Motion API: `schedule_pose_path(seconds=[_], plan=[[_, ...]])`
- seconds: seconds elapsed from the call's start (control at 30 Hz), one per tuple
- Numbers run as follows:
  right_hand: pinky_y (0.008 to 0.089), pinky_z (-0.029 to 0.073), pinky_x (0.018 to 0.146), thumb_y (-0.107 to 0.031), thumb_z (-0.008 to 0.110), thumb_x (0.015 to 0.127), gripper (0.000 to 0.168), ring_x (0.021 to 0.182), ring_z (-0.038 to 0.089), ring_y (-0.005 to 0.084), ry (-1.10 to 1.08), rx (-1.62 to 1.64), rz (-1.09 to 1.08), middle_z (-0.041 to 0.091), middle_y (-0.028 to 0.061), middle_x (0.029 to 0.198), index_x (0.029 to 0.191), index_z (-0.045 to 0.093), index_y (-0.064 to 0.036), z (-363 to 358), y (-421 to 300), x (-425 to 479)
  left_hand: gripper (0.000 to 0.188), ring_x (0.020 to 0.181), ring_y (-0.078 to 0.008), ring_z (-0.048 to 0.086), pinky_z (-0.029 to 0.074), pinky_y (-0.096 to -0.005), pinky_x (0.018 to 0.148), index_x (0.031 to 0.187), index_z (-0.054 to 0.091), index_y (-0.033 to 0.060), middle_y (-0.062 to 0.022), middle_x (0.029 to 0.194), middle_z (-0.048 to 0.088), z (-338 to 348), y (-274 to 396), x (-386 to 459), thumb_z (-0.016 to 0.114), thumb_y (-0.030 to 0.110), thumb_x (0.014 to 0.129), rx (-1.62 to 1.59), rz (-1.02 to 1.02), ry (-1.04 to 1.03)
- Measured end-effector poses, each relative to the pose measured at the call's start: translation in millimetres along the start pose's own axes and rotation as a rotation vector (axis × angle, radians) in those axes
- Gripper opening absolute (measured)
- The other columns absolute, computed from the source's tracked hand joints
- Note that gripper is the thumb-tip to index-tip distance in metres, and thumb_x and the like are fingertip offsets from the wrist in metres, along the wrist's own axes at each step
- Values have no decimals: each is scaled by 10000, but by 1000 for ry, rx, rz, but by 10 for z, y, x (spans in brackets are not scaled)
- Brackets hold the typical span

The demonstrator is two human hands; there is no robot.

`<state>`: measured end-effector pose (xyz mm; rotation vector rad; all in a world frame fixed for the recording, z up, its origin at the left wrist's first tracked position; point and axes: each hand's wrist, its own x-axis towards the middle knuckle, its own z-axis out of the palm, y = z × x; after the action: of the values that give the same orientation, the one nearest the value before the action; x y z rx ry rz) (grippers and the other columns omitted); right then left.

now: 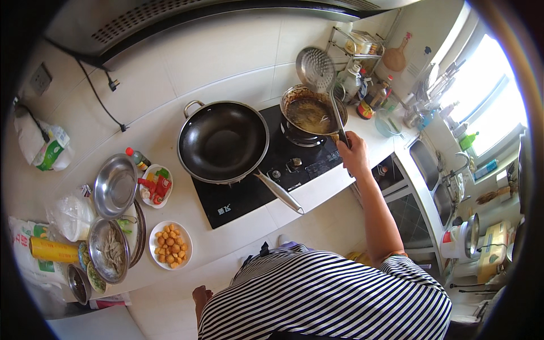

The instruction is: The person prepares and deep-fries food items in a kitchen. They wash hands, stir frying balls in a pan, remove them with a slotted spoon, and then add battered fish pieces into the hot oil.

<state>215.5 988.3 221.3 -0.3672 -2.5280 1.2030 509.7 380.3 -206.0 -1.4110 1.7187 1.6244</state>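
Observation:
My right hand (355,154) is closed on the long handle of a metal skimmer (316,70), whose perforated bowl is raised over the back rim of a small pot (346,117). Brown oil or liquid fills the pot, with a small pale piece in it; the pot stands on the right burner. On the left side of the black gas hob (221,208) rests a wide dark wok (223,142), its metal handle pointing towards me. My left hand (202,294) hangs low beside my striped shirt, away from the counter; its fingers look curled, and whether it holds anything is unclear.
Left of the hob are a plate of golden fried balls (171,245), a dish of cut peppers (156,186), an empty steel bowl (114,186) and a steel bowl of greyish raw food (109,250). Bottles (376,100) and a wire rack stand behind right; a double sink (425,165) lies further right.

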Motion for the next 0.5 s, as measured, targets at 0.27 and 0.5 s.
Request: schedule_pose_path(seconds=[0.27,0.5], plan=[[474,508,741,-210,607,804,235,805,642,393,-5,-573,57,667,207,814,940,627,-19,-258,478,315,199,680,-256,666,522,-384,629,873,643,8,-150,740,669,96,-134,173,555,186,893,974,368,-145],[459,518,731,-194,626,807,248,812,646,381,51,-676,-100,661,189,848,996,615,-33,-552,829,424,255,793,-285,678,524,-415,702,696,594,56,-123,766,690,606,395,-696,637,267,833,620,140,51]])
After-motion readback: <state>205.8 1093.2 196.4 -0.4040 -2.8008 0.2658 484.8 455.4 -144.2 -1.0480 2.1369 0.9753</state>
